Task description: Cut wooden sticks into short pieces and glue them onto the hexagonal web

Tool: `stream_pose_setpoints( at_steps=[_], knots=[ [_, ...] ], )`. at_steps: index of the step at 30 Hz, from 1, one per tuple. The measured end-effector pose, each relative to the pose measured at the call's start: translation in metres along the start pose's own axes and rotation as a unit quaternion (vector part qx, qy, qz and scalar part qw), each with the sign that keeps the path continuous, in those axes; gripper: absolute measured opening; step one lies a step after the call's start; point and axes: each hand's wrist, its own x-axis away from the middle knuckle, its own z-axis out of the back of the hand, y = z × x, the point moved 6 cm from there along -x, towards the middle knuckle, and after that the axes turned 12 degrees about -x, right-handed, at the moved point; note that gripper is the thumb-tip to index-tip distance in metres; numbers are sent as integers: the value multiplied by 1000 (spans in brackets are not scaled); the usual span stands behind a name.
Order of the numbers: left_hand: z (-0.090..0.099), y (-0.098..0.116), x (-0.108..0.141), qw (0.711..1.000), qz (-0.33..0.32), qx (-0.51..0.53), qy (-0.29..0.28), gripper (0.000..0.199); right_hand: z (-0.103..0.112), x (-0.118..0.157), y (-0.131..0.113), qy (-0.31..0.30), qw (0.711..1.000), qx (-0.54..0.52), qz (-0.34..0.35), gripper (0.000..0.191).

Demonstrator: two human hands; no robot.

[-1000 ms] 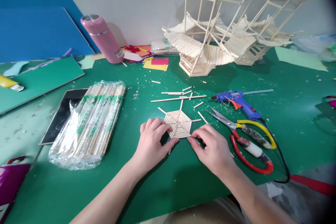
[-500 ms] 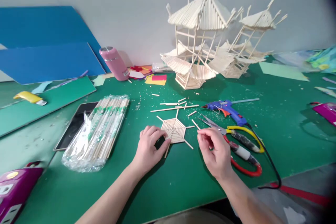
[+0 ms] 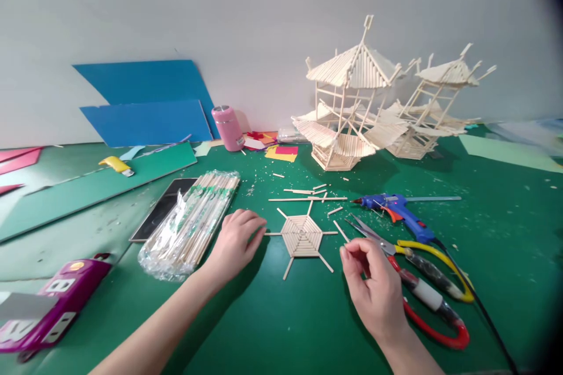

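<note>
A flat hexagonal web of thin wooden sticks (image 3: 301,237), with spokes sticking out past its rim, lies on the green tabletop. My left hand (image 3: 240,237) is at its left side, thumb and forefinger closed at the tip of the left spoke. To the right of the web, my right hand (image 3: 373,281) pinches a short wooden stick (image 3: 341,231) that points up and left. Scissors (image 3: 373,234) with yellow and red handles lie beside that hand, partly behind it. Beyond them rests a blue glue gun (image 3: 400,210) with a clear glue stick in its back.
Loose cut sticks (image 3: 308,198) lie behind the web. Two stick-built pavilions (image 3: 343,117) stand at the back. On the left are a plastic-wrapped stick bundle (image 3: 197,217), a dark tablet-like slab (image 3: 162,211), a purple power strip (image 3: 74,299) and a pink bottle (image 3: 227,129).
My left hand has slid from the web's lower left edge to the tip of its left spoke. My right hand still holds the short stick. The camera view has tilted up and turned left.
</note>
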Motion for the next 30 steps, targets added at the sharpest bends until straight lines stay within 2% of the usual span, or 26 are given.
stream_pose_setpoints(
  at_steps=[5,10,13,18,22,26,28,30],
  knots=[
    [-7,17,-24,996,-64,-55,-30,23,4,2,-2,25,1000,-2,13,7],
    [-12,42,-64,989,-118,-88,-33,22,22,10,5,146,988,-45,14,13],
    [-12,78,-72,974,-208,-79,-35,16,28,14,8,199,976,-87,12,15],
    [-17,149,-57,928,-364,-72,-5,9,32,14,6,228,967,-115,22,16],
    [-28,182,-45,897,-434,-75,34,19,32,13,4,227,965,-126,27,19],
    [-24,185,-46,891,-440,-93,69,22,34,13,0,233,960,-148,43,19],
    [-12,172,-50,902,-409,-108,83,22,37,13,-3,244,954,-167,56,19],
    [4,151,-55,920,-359,-124,92,22,39,13,-5,255,948,-180,66,21]
  ],
)
